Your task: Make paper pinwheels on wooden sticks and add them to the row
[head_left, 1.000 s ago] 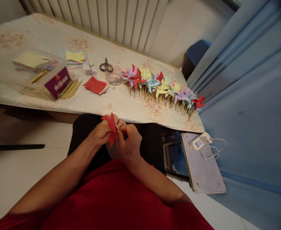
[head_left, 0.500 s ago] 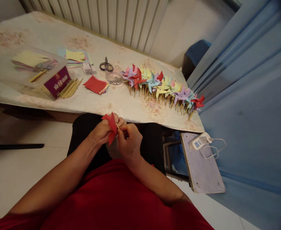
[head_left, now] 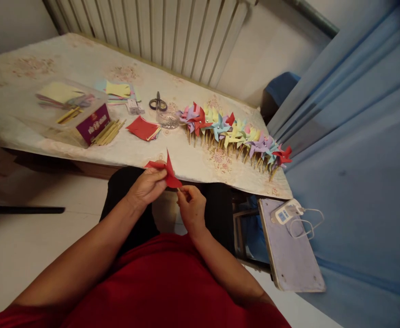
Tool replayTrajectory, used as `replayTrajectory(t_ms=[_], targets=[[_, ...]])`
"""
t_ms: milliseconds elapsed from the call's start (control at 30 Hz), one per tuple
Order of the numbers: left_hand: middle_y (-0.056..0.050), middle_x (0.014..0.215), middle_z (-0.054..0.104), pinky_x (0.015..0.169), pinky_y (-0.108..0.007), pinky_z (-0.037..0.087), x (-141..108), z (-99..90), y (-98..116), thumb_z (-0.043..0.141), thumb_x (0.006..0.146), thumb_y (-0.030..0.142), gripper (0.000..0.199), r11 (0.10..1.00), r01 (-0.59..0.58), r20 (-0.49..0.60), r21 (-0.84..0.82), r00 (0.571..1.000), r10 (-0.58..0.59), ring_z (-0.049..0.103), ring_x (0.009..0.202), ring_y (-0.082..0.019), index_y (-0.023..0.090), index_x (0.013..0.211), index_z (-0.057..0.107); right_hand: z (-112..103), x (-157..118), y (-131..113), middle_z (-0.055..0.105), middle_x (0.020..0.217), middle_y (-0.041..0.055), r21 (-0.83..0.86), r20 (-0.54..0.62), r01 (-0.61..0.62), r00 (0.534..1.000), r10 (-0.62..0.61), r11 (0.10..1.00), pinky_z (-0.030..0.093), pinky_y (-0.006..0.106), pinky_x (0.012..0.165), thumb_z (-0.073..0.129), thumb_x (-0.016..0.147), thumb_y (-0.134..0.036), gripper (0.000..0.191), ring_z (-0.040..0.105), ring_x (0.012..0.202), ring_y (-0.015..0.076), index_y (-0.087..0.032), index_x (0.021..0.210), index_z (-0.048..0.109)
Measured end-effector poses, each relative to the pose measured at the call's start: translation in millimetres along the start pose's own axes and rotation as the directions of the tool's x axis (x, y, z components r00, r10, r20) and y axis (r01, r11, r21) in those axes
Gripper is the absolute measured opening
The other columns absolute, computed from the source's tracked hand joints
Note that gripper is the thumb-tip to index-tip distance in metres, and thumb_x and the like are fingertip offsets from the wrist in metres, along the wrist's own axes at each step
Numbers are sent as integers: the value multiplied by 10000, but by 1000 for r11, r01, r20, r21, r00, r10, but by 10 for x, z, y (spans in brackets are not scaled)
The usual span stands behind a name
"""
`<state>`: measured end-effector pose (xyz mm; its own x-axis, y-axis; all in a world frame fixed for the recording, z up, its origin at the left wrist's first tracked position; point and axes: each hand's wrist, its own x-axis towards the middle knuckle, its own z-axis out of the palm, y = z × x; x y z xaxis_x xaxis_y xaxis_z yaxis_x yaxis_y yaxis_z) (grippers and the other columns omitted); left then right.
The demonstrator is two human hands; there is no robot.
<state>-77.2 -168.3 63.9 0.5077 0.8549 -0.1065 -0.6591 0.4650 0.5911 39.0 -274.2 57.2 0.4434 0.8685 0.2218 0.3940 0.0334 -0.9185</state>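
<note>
Over my lap, just off the table's front edge, a red paper pinwheel (head_left: 169, 172) is held between my two hands. My left hand (head_left: 148, 186) pinches its folded paper from the left, thumb on top. The fingers of my right hand (head_left: 192, 207) close around the pale wooden stick (head_left: 178, 189), of which only a short bit shows below the paper. Beyond the hands, a stack of red paper squares (head_left: 142, 128) lies on the table. Finished pinwheels (head_left: 235, 134) in several colours stand in a long row to the right.
On the flowered tablecloth (head_left: 145, 157) are a clear plastic box (head_left: 59, 125), wooden sticks (head_left: 107, 133), coloured paper (head_left: 118, 89), scissors (head_left: 158, 102) and a clear dish of small pins (head_left: 168, 119). A stool (head_left: 295, 259) with a white charger (head_left: 286, 212) stands right, beside a blue curtain (head_left: 363, 182).
The pinwheel has turned so its blades face upward more. My right hand has slid down and away from the paper, along the stick. The whole view has shifted slightly.
</note>
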Motion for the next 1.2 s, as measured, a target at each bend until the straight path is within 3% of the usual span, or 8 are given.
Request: replayTrajectory(t_ms=[167,267,533,800,967,1033,1100,1200], targets=[[-71,813,743,717,-269,575,54,-84,-51,830,694,113,213,992,97,-23,74,995,-96,704,739,-163,102,870,711,-1,71,162,583,557,-59,197,110,-308,950,292,931,436,214,453,636,783,-334,134,541,448,114,-201,777,642],[-54,801,736,680,-253,570,44,-109,-78,845,704,157,222,987,111,-53,120,993,-105,693,699,-143,106,866,702,-19,111,209,569,501,-74,301,169,-421,906,387,855,420,203,415,654,741,-336,144,513,397,104,-195,756,626],[-86,839,746,701,-275,551,62,-142,-174,822,750,333,286,934,191,-156,303,976,-149,723,768,-192,121,860,664,-58,166,356,601,504,-65,407,218,-486,874,435,773,394,186,389,702,670,-353,201,512,382,84,-175,726,628],[-80,841,729,762,-301,524,123,-220,-218,750,785,416,316,835,283,-277,471,947,-165,685,755,-170,129,893,674,-145,264,604,599,498,-56,423,185,-483,874,449,766,376,190,370,711,636,-383,241,513,371,87,-172,715,626],[-41,790,698,702,-268,482,269,-441,-130,688,768,334,213,662,284,-339,693,940,-48,640,707,-143,140,843,641,-209,325,837,593,482,-52,439,145,-473,876,459,764,377,191,372,725,624,-393,261,506,373,87,-167,712,630],[-18,735,664,688,-271,468,366,-535,-69,616,775,260,105,532,257,-333,807,942,50,612,687,-147,157,796,610,-215,339,922,601,492,-47,457,157,-488,867,473,744,375,190,373,735,620,-393,267,499,375,82,-166,709,626],[-16,715,639,708,-295,464,470,-617,1,560,787,235,77,301,217,-282,928,940,192,589,700,-166,174,760,599,-209,352,987,610,504,-42,469,183,-504,859,479,725,374,189,374,749,616,-391,274,501,378,81,-165,712,626],[-52,825,672,784,-338,464,619,-709,90,498,821,228,136,-77,136,-103,988,937,333,600,817,-214,186,802,626,-188,369,1048,615,513,-35,483,238,-527,848,474,700,370,188,375,779,604,-396,302,507,382,81,-160,720,630]])
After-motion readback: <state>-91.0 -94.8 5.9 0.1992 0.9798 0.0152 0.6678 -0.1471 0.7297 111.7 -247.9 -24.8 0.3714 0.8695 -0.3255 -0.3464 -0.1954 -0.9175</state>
